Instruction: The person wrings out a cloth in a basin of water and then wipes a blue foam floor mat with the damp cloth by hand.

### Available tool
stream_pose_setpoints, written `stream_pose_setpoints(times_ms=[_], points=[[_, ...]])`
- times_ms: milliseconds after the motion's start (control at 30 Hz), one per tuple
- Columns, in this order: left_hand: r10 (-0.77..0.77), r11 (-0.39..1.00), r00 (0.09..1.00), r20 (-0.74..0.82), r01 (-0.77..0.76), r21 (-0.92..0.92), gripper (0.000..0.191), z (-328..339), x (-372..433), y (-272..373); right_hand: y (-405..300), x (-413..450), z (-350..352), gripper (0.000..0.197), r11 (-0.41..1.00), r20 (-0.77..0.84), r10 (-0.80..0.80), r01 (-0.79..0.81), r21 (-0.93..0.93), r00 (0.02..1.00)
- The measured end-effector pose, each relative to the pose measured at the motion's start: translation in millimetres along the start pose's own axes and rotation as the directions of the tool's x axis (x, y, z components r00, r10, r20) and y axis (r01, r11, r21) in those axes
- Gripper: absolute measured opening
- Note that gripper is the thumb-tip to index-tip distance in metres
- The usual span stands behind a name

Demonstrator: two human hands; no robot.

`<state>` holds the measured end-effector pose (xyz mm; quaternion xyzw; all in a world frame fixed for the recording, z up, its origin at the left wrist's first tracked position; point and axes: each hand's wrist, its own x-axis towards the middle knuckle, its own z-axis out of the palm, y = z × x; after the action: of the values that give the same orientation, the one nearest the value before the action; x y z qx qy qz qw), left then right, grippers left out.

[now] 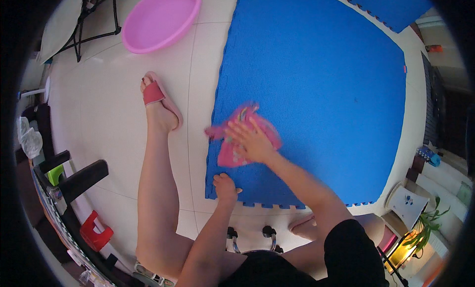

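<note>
A pink patterned cloth (230, 155) lies bunched on the near left part of a blue foam mat (315, 86). My right hand (252, 140) rests flat over the cloth, fingers spread, and is slightly blurred. Below it, near the mat's lower left corner, my left hand (225, 188) is set down on the mat with its fingers curled. The left hand is apart from the cloth, and whether anything is under its fingers cannot be seen.
A pink plastic basin (159, 23) stands on the tiled floor at upper left, beside a black folding frame (92, 38). My slippered foot (157, 97) is left of the mat. Chair casters (269, 231) are below. A red plastic stool (96, 231) and a potted plant (426, 227) flank the sides.
</note>
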<state>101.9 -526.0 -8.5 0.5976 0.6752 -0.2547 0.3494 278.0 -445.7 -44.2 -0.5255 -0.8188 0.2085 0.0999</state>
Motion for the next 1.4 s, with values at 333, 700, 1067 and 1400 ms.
stream_pose_setpoints(times_ms=[333, 700, 1067, 1400], points=[[0.027, 1.000, 0.999, -0.044, -0.027, 0.005, 0.073, 0, 0, 5, 102, 94, -34, 0.064, 0.899, -0.231, 0.374, -0.413, -0.147, 0.898], [0.089, 0.996, 0.993, -0.073, -0.089, -0.003, 0.073, 7, 2, -7, 8, 37, 0, 0.065, 0.896, -0.236, 0.432, -0.444, 0.002, 0.870], [0.120, 0.992, 0.989, -0.088, -0.117, 0.036, 0.075, 0, 2, -1, -87, -50, 30, 0.061, 0.905, -0.059, 0.425, -0.423, 0.041, 0.903], [0.079, 0.997, 0.994, -0.074, -0.079, 0.003, 0.077, 4, 3, -2, -80, -40, 28, 0.064, 0.905, -0.107, 0.425, -0.423, 0.040, 0.899]])
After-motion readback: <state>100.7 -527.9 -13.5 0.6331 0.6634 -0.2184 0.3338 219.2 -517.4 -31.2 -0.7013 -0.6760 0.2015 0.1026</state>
